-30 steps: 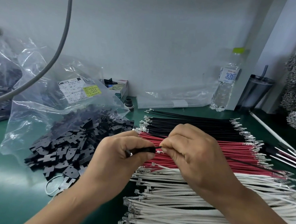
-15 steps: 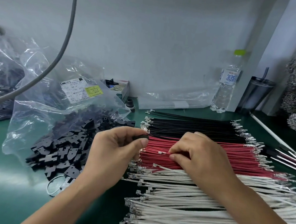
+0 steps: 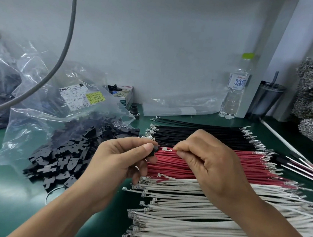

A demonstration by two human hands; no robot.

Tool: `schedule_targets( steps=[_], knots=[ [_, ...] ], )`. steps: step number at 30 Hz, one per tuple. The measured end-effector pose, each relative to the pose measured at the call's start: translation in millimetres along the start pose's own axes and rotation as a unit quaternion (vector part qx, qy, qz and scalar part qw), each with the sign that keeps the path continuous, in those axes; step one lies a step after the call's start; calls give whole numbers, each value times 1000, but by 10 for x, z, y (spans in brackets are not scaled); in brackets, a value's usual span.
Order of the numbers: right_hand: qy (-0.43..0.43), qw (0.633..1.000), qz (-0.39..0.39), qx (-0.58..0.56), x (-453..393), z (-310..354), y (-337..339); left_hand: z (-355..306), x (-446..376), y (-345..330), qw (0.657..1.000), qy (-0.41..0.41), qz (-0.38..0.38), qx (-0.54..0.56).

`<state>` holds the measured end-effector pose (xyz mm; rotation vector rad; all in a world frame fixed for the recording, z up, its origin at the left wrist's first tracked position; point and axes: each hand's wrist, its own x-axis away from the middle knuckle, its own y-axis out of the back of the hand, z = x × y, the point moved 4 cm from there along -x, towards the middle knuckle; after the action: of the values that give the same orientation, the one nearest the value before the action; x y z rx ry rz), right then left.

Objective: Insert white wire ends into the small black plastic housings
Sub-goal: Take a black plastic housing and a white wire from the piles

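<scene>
Just above the red wire bundle [image 3: 213, 165], the two hands are meeting, and this looks like the mating step: housing in one hand, terminal end in the other. The left hand [image 3: 119, 160] is pinching a small black housing [image 3: 152, 151] between thumb and forefinger, its grip closed tight on it, the other fingers curling loosely beneath. The right hand [image 3: 210, 164] is pinching something thin at its fingertips, with a metal terminal [image 3: 166, 149] showing just short of the housing; I cannot tell for certain what colour of wire it belongs to, since the fingers are hiding it, though a thin dark strand is running from the housing towards that hand.

The white wires [image 3: 191, 213] themselves are lying in a thick flat layer on the green desk [image 3: 2, 191], nearer the person than the red bundle, their crimped ends pointing left. Beyond the red bundle the black wires [image 3: 197, 134] are lying the same way. To the left of the red bundle, loose black housings [image 3: 60, 159] are spilling from a clear plastic bag [image 3: 47, 110].

Both wrists are angling inward, forearms converging from the bottom corners, knuckles of the right hand turned up and towards the camera. The next move, as I judge it, is calling for lining the terminal squarely with the housing's opening and pushing it straight in while the left hand braces; a slight tilt could bend the crimp or make it jam.
</scene>
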<state>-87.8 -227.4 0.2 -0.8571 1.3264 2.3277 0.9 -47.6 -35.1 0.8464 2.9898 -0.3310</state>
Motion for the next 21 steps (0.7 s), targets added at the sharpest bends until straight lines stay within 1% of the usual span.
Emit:
schedule_targets(
  steps=[5, 12, 14, 17, 19, 21],
  knots=[
    [34, 998, -20, 50, 1, 93, 14, 23, -2, -19, 998, 27, 31, 40],
    [11, 999, -32, 13, 5, 103, 2, 20, 7, -24, 996, 56, 42, 59],
    [18, 999, -28, 22, 1, 125, -2, 24, 8, -24, 995, 62, 41, 62],
    [55, 995, -14, 82, -1, 181, 7, 23, 8, -14, 995, 66, 40, 64],
    [94, 984, -1, 150, 6, 209, 4, 18, 9, -3, 995, 72, 43, 60],
    [115, 974, 9, 197, 13, 230, 5, 7, 9, 7, 995, 80, 43, 51]
  ],
)
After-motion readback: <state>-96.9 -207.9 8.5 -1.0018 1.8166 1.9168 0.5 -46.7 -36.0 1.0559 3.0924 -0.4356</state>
